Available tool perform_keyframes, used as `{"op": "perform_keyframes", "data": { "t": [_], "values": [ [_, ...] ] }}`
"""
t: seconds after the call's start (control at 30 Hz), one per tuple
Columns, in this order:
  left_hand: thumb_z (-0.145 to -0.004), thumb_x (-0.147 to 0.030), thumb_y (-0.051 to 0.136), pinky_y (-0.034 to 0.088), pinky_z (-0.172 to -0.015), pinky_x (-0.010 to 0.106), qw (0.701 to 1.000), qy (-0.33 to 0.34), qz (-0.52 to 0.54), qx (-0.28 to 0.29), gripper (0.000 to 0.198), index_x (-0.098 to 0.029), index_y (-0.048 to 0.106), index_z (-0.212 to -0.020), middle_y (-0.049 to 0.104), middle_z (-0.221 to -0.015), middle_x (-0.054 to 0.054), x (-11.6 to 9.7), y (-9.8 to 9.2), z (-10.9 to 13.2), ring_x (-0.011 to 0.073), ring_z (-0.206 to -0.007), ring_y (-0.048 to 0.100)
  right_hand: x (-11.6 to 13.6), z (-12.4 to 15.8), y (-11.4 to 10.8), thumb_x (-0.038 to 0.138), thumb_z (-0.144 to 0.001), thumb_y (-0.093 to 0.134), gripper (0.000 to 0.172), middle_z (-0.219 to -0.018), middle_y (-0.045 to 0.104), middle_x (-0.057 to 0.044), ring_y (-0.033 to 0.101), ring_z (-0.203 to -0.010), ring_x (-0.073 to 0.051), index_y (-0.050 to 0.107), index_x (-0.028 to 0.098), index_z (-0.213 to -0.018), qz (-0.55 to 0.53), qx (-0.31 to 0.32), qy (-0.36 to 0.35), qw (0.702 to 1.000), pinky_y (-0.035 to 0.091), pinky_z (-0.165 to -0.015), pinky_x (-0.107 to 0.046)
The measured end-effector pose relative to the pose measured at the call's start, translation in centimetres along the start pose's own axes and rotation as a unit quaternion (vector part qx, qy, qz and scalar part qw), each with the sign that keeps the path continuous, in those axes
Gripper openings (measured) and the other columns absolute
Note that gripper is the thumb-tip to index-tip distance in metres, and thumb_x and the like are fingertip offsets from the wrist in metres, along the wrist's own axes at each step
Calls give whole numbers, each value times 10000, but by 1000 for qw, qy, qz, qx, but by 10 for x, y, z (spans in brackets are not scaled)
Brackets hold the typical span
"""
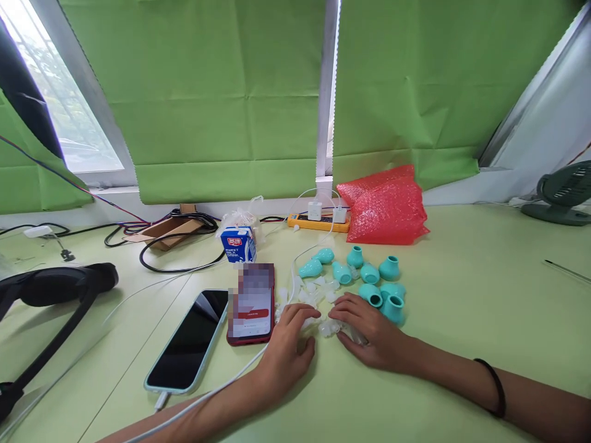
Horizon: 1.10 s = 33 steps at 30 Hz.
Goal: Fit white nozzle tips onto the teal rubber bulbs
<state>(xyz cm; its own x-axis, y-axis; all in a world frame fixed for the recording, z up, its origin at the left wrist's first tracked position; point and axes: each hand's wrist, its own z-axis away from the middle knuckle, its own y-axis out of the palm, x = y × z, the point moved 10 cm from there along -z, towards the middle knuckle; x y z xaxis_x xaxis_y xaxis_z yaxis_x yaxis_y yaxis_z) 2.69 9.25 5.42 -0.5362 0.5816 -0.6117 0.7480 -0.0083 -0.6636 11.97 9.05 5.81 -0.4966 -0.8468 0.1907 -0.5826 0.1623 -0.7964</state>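
My left hand (pixel 293 338) rests at the left edge of a pile of small translucent plastic pieces (pixel 318 289). Its fingers curve forward, the thumb stands apart, and nothing shows between them. Opposite it, my right hand (pixel 372 335) curls over the near side of the pile, with a translucent plastic piece (pixel 354 334) partly hidden under its fingers and thumb. Another clear piece (pixel 329 327) lies between the two hands. Behind and beside the right hand are several turquoise bulb-shaped parts (pixel 389 267), some standing with round openings up and others on their sides.
Left of the pile lie a phone with a lit screen (pixel 252 314) and a dark-screened phone (pixel 189 344) with a cable. Farther back are a blue milk carton (pixel 239 244), an orange power strip (pixel 318 223) and red bubble-wrap bags (pixel 388 212). A white cable crosses my left forearm.
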Motion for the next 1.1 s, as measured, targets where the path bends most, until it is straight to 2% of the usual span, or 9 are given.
{"op": "perform_keyframes", "data": {
  "t": [0.13, 0.27, 0.37, 0.47, 0.63, 0.8, 0.9, 1.0, 1.1],
  "values": [
    [-699, -33, 436, 403, -838, 365, 1000, 11, -26, -2, 284, -186, 501, -928, 479, -1010, 75, -5, 0, 1, 200, -973, 453, -3, 0, 1, 195, -781, 490, 167, -876, 554, -95, 497, -928, -218, 536, 156, -937, -3, 10, 11, 1000, 445, -796, -401],
    [-748, -124, 461, 390, -802, 398, 996, 17, -85, -7, 187, -185, 514, -917, 455, -946, 75, -10, -3, 3, 213, -911, 419, 8, 3, -12, 171, -778, 500, 180, -862, 563, -83, 497, -923, -203, 493, 150, -956, -13, -48, -33, 998, 428, -810, -386],
    [-740, -186, 487, 387, -772, 418, 994, 24, -110, -5, 221, -162, 501, -959, 462, -879, 74, -16, -3, 4, 213, -838, 409, 21, 7, -18, 177, -759, 525, 192, -806, 568, -63, 515, -838, -180, 485, 155, -945, -22, -77, -72, 994, 438, -755, -358],
    [-685, -200, 529, 396, -741, 410, 990, 56, -129, 10, 261, -156, 535, -942, 470, -906, 90, -25, 3, 5, 226, -835, 394, 25, 7, -10, 198, -766, 516, 157, -763, 562, -57, 517, -777, -165, 505, 148, -914, -34, -39, -72, 996, 429, -731, -348],
    [-695, -202, 504, 410, -694, 375, 986, 80, -148, 20, 164, -153, 574, -834, 523, -846, 92, -27, 10, 6, 219, -792, 426, 19, 6, 7, 222, -771, 501, 143, -758, 554, -61, 507, -749, -165, 544, 143, -882, -44, 39, -45, 997, 401, -731, -356],
    [-720, -199, 464, 403, -529, 263, 990, 34, -125, 54, 146, -149, 537, -836, 559, -648, 32, -15, 14, 4, 160, -616, 499, 18, 6, 5, 180, -734, 502, 179, -796, 549, -72, 495, -787, -177, 537, 138, -905, -53, 39, -42, 997, 388, -739, -355],
    [-693, -132, 444, 372, -473, 229, 987, 4, -152, 56, 148, -162, 527, -812, 562, -617, 2, -6, 13, 4, 126, -523, 502, 19, 5, 2, 133, -688, 493, 197, -777, 541, -69, 492, -773, -178, 525, 133, -883, -57, 27, -42, 997, 388, -735, -357],
    [-654, -105, 442, 368, -469, 231, 974, 12, -218, 59, 154, -174, 534, -756, 570, -671, 14, -3, 14, 4, 141, -561, 528, 20, 5, -1, 115, -650, 482, 192, -746, 532, -64, 490, -743, -176, 510, 133, -839, -65, 19, -43, 997, 389, -725, -362],
    [-657, -119, 446, 396, -498, 249, 968, 22, -244, 62, 180, -174, 538, -800, 580, -734, 34, -3, 14, 4, 172, -644, 549, 20, 5, -1, 128, -657, 480, 197, -745, 530, -63, 489, -741, -177, 505, 137, -852, -70, 23, -43, 996, 385, -733, -367]
  ]
}}
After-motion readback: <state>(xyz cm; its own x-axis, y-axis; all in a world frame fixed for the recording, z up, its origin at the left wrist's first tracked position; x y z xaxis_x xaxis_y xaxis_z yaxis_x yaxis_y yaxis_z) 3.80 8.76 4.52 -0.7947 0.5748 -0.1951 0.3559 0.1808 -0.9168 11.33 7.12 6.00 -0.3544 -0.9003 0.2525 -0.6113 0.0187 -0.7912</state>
